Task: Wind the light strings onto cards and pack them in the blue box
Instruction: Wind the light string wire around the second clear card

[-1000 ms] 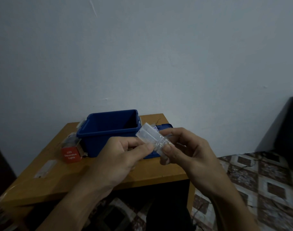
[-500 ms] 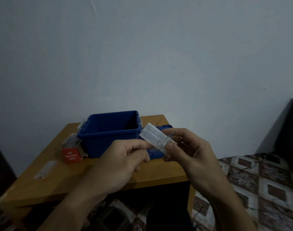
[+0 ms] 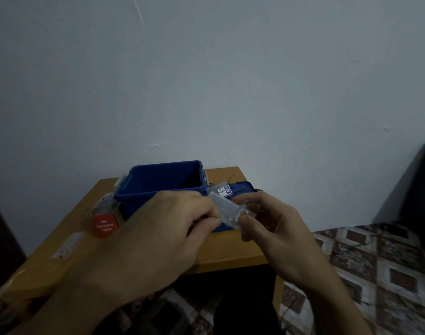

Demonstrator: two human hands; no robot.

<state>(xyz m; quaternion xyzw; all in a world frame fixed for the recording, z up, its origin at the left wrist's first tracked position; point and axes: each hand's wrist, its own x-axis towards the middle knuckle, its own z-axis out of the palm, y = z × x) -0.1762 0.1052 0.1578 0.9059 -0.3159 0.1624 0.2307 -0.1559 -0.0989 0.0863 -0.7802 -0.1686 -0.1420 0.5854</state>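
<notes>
Here, the pale wall (image 3: 230, 81) fills most of what you see, with a patterned tile floor (image 3: 376, 274) at the lower right and a dark object (image 3: 414, 189) against the wall beyond it. Your wooden table (image 3: 230, 252) stands against the wall, and your two hands meet above its near edge. Your left hand (image 3: 163, 238) lies knuckles up, its thumb and fingertips curled in to pinch the near end of a clear plastic piece (image 3: 227, 210). Your right hand (image 3: 274, 228) has its fingers bent around the other end of the same piece, thumb pressed to its near side. The blue box (image 3: 138, 201) sits open at the back of the table, just behind your left hand, and its inside looks dark. Its blue lid (image 3: 240, 187) lies flat just to the right of it, with a small label on top. A red carton (image 3: 104, 224) printed "LED Decorative Lights" lies touching the box's left side. A flat clear strip (image 3: 68, 245) lies on the table nearer you, left of the carton. The clear plastic piece itself is held tilted in front of the lid, off the table. A thin dark wire (image 3: 230, 177) curls on the table behind the lid.
</notes>
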